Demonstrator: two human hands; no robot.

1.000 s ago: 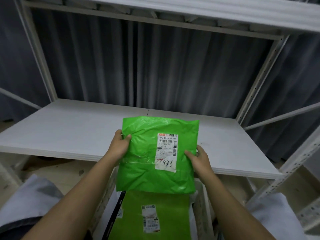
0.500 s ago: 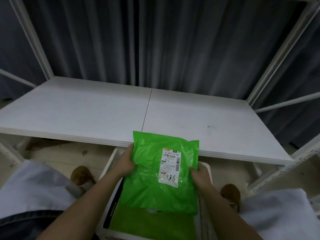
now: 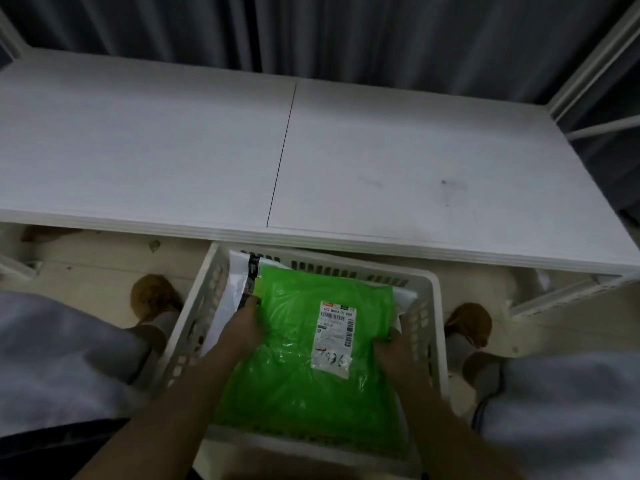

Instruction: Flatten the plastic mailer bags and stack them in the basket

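A green plastic mailer bag (image 3: pixel 287 368) with a white shipping label lies inside the white slotted basket (image 3: pixel 194 327) on the floor between my knees. My left hand (image 3: pixel 244 323) grips its left edge, and my right hand (image 3: pixel 393 348) grips its right edge by the basket's right wall. Under it lie another green mailer, showing at the near edge, and a white mailer (image 3: pixel 239 271) with a black strip at the far left corner. Most of the lower bags are hidden.
A white shelf board (image 3: pixel 346 150) spans the view just beyond the basket, with white frame posts at its right end and a grey curtain behind. My knees in grey cloth and brown shoes (image 3: pixel 152 292) flank the basket on the pale floor.
Both hands have carried the green mailer from above the shelf edge down into the basket, onto the stacked bags. My view has tilted downward.
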